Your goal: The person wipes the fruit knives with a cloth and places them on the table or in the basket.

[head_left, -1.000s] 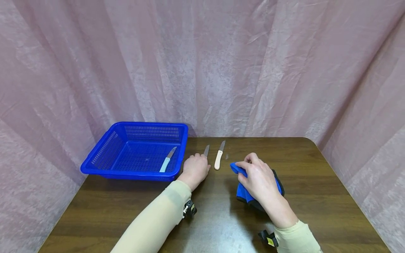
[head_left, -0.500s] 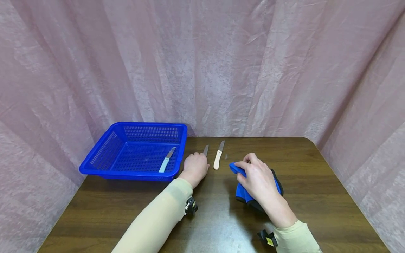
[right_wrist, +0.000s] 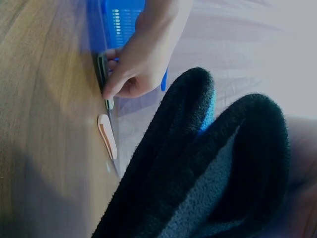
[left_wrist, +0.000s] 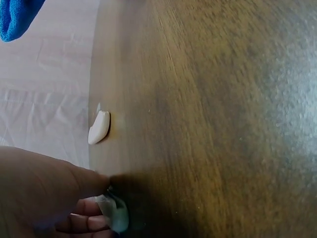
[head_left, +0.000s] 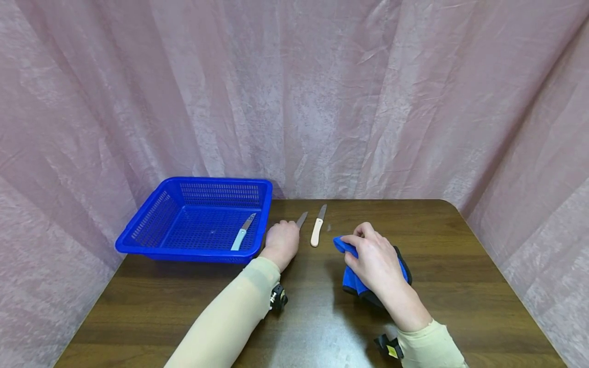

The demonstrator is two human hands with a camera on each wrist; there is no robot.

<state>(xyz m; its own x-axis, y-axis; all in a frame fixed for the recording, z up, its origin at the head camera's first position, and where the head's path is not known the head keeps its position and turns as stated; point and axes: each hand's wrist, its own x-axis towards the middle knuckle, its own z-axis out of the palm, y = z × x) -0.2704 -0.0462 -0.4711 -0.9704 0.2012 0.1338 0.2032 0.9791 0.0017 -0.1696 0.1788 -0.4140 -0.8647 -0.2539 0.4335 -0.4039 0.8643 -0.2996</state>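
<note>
My left hand (head_left: 282, 243) is low at the table, just right of the blue basket, gripping a small knife (head_left: 301, 220). Only the blade shows beyond the fingers in the head view. In the left wrist view, thumb and fingers close about its pale green handle (left_wrist: 120, 218). Beside it lies another knife (head_left: 316, 233) with a cream handle, blade pointing away. My right hand (head_left: 378, 261) pinches a folded blue cloth (head_left: 353, 281) with black edging, over the table's right half. The cloth's dark border (right_wrist: 193, 148) fills much of the right wrist view.
The blue plastic basket (head_left: 184, 251) stands at the table's left, holding a knife with a light blue handle (head_left: 239, 239). A pink curtain (head_left: 294, 102) hangs right behind the wooden table (head_left: 460, 286). A tiny clear speck (head_left: 329, 228) lies near the cream-handled knife.
The left hand has shifted slightly left and turned, and its knife's blade now leans more to the right. The right hand and cloth stay in place.
</note>
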